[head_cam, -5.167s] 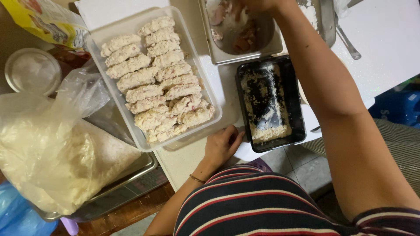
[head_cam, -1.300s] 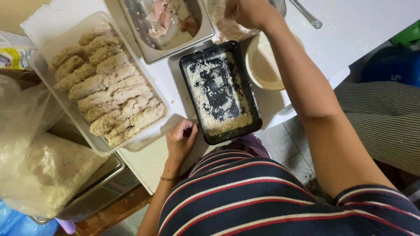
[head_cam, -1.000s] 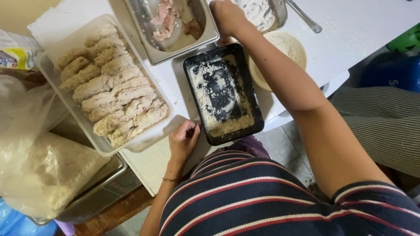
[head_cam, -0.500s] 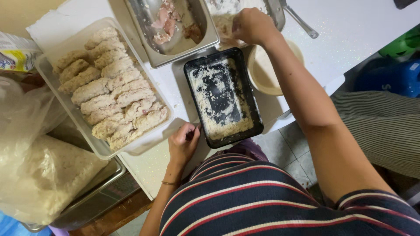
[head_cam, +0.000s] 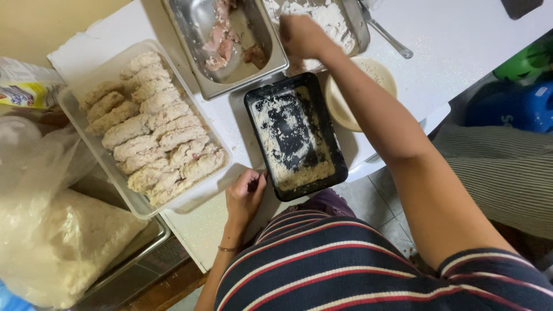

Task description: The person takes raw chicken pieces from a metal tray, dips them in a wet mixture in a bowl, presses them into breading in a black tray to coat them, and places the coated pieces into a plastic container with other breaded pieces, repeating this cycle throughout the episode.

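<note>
Crumbs coat the black tray (head_cam: pixel 295 137), long axis running from the counter's near edge toward the steel pans. Left hand (head_cam: pixel 245 196) pinches its near corner. Right hand (head_cam: pixel 300 35), closed, reaches the flour pan (head_cam: pixel 351 23); what it holds, I cannot tell.

A clear plastic tub (head_cam: pixel 78 124) packed with rows of breaded pieces (head_cam: pixel 152 135) stands on the white worktop (head_cam: pixel 461 40). Left of the tub lies a clear bag of breadcrumbs (head_cam: pixel 63 242), resting in a metal tray (head_cam: pixel 135 262) at the tub's lower corner. A yellow packet (head_cam: pixel 26 92) sits just beyond the tub's upper left end. Right of the tub, well apart, a pale round bowl (head_cam: pixel 380 75) stands, with a metal spoon (head_cam: pixel 389 37) lying above it. Farther right of the tub, past the worktop edge, are blue (head_cam: pixel 512 109) and green containers (head_cam: pixel 527 60).
</note>
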